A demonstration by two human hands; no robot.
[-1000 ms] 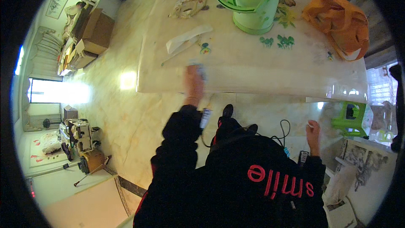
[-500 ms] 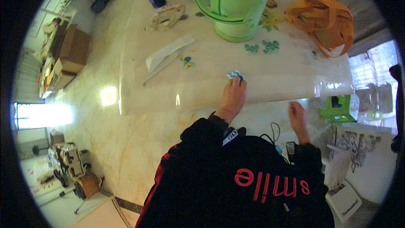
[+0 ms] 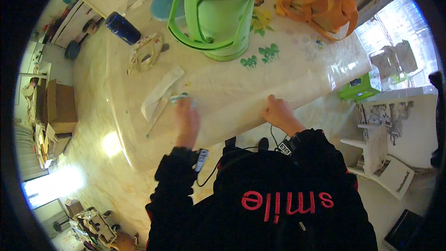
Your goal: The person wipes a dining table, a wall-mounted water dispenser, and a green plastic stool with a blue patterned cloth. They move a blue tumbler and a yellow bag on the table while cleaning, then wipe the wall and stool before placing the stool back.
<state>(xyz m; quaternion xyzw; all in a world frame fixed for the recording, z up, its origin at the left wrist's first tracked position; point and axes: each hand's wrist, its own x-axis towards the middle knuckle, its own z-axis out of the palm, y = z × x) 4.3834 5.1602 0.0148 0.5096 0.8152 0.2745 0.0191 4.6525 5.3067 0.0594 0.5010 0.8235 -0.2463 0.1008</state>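
Note:
My left hand (image 3: 187, 122), smeared by motion, is closed over the table on a small blue-and-white patterned cloth (image 3: 179, 97). Beside it lies a long white strip (image 3: 160, 94), like folded paper, with a thin stick (image 3: 157, 118) by its near end. At the table's near edge, my right hand (image 3: 278, 113) rests with its fingers curled; whether they hold anything is hidden. Beyond both hands stands a large green lidded pot (image 3: 213, 23) with a hoop handle. The table (image 3: 223, 90) has a shiny clear cover over printed flowers and leaves.
A dark blue cylinder (image 3: 122, 28) and a pale ring-shaped thing (image 3: 145, 53) lie at the table's far left. Behind the pot is a blue round thing (image 3: 165, 3). An orange bag (image 3: 320, 4) sits far right. A green stool (image 3: 361, 87) and white chair (image 3: 383, 167) stand right.
My left hand has moved left across the table with the cloth, close to the white strip. My right hand has come up to the table's near edge. The view has turned.

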